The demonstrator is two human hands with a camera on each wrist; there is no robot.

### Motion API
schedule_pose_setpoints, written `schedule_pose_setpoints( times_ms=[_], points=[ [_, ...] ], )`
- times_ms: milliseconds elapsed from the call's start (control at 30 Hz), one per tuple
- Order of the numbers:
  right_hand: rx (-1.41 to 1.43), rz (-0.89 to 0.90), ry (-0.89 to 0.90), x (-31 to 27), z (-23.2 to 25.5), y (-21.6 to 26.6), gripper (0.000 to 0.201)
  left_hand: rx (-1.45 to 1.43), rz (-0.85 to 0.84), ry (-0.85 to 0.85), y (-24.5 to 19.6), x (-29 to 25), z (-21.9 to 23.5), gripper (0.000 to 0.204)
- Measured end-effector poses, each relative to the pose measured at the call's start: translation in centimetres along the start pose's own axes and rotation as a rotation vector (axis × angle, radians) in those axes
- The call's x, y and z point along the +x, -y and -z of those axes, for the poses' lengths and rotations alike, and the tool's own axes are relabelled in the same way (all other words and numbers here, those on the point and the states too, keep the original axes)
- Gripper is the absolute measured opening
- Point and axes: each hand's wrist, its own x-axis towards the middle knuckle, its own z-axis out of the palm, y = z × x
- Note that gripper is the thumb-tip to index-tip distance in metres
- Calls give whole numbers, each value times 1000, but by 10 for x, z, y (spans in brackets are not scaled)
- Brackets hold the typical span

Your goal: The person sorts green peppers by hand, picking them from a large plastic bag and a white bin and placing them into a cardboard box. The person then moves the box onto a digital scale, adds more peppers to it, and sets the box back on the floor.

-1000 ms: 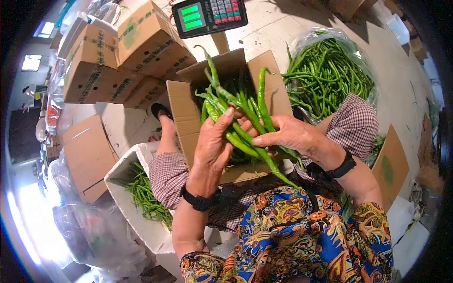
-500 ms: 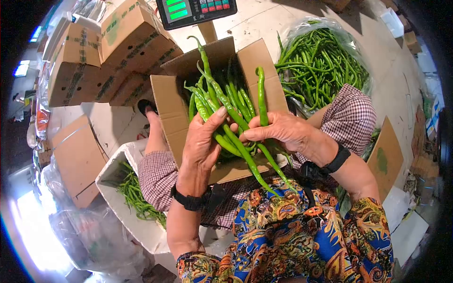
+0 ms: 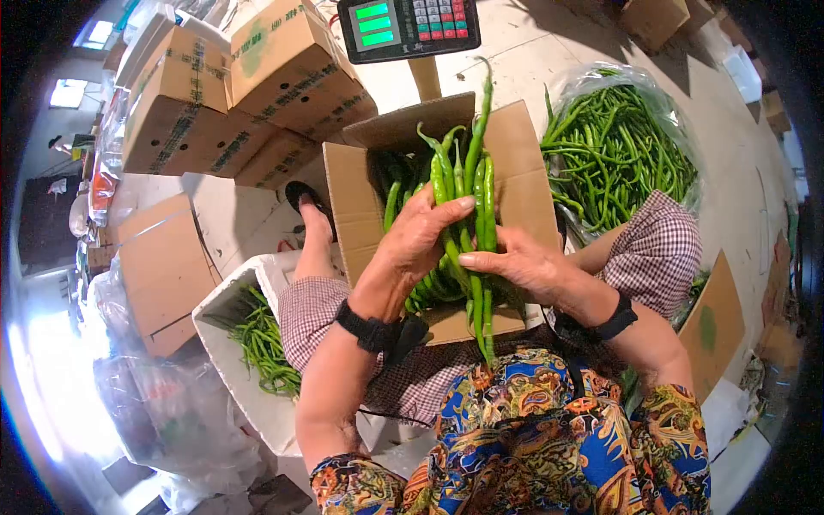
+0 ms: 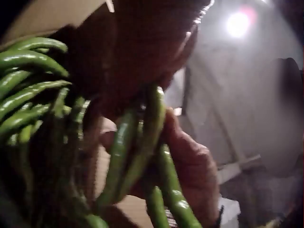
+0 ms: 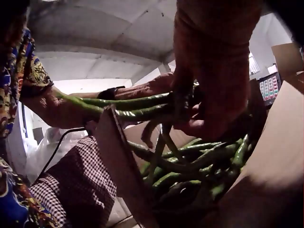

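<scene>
Your left hand (image 3: pixel 418 233) and right hand (image 3: pixel 525 264) grip green peppers (image 3: pixel 489 202) over the box (image 3: pixel 350 206), seemingly aligning them; shifting needs even pressure.

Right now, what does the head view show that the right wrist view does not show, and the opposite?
Only the head view: the pepper heap in a clear bag and a sandalled foot. Only the right wrist view: the pale ceiling. Both: the right hand, the held green peppers, the open carton and the scale.

Green peppers (image 3: pixel 483 202), brown box (image 3: pixel 352 202), checked trousers (image 3: pixel 659 249)
</scene>
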Motion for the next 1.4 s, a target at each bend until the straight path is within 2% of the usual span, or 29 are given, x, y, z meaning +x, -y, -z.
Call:
schedule_pose_setpoints(
  times_ms=[133, 200, 300, 533, 600, 633, 700, 733, 767, 833, 900, 967, 1000, 1033, 1100, 1133, 1167, 1233, 1333, 1400],
  points=[
    [12, -50, -81, 12, 5, -20, 30, -40, 11, 15, 8, -1, 7, 37],
    [91, -65, -35, 14, 7, -29, 42, -39, 25, -40, 8, -7, 11, 43],
    [216, -65, 8, 11, 4, -24, 44, 11, 25, -88, 8, -12, 16, 45],
    [261, -29, 3, 13, -1, -15, 37, -3, 5, -115, 10, -10, 19, 47],
    [307, 64, -85, 22, 2, -22, 31, 174, 53, -231, 3, -7, 18, 40],
    [307, 62, -83, 27, 5, -23, 31, 173, 54, -234, -4, -5, 16, 40],
    [244, -11, -105, 37, 13, -24, 28, 494, 156, -286, -22, -4, 13, 34],
    [226, 39, -71, 42, 15, -28, 29, 625, 125, -298, -14, 1, 29, 31],
    [225, 44, -69, 42, 15, -29, 29, 629, 122, -298, -3, 4, 42, 31],
    [-114, 22, -101, 33, 7, -23, 28, 782, -63, -309, 8, 3, 48, 34],
    [-168, 81, -81, 31, 7, -24, 28, 841, -113, -279, 16, 3, 49, 41],
    [12, 67, -38, 22, 6, -7, 29, 1531, -792, -590, 9, 0, 41, 46],
    [36, -6, 49, 30, 17, -17, 33, 1415, -765, -610, -2, 0, 32, 49],
    [35, -4, 49, 28, 16, -15, 33, 1240, -717, -619, -14, 0, 18, 42],
    [207, -126, 178, 19, 10, -4, 34, 891, -412, -440, -23, 6, 7, 37],
    [242, -173, 209, 14, 8, 2, 37, 843, -414, -405, -21, 10, 3, 38],
    [238, -170, 214, 12, 9, 3, 37, 815, -298, -338, -24, 8, 0, 40],
    [102, -108, 235, 8, 12, 4, 42, 826, -222, -247, -22, 16, -2, 39],
    [17, -102, 179, -14, 10, 16, 45, 751, -132, -229, -36, 16, -9, 36],
    [-149, -80, 100, -18, 21, 8, 45, 732, -236, -271, -35, 16, -3, 32]
  ],
)
